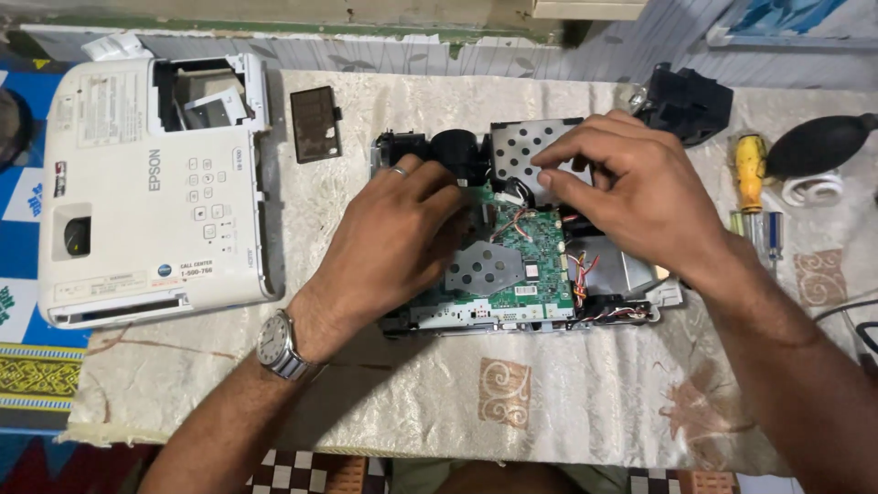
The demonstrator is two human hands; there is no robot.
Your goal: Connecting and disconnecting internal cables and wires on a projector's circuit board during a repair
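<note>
- Leftmost, the white top cover (155, 192) of a projector lies by itself on the cloth-covered bench (567, 393), with a small dark rectangular panel (315, 123) just to its right.
- Next, the left hand (398, 242), a wristwatch (279, 346) on its wrist, rests palm-down on the near-left part of the opened projector chassis (512, 247); its fingers curl over the metal shield and the edge of the green circuit board (526, 252), steadying rather than grasping anything.
- Centrally, the chassis sits in the middle of the bench, lens block at its far side, wires showing at its right edge.
- Then the right hand (631, 197) hovers over the far-right part of the board, thumb and fingers pinched together at a small connector or wire; what exactly the grip closes on is hidden by the fingers.
- Judging by this, the step in hand is freeing a cable from the board; the next move calls for a straight, gentle pull while the other hand holds the chassis still.
- Rightmost lie a black housing part (686, 101), a yellow-handled screwdriver (750, 169) and a black air blower (819, 142).
</note>
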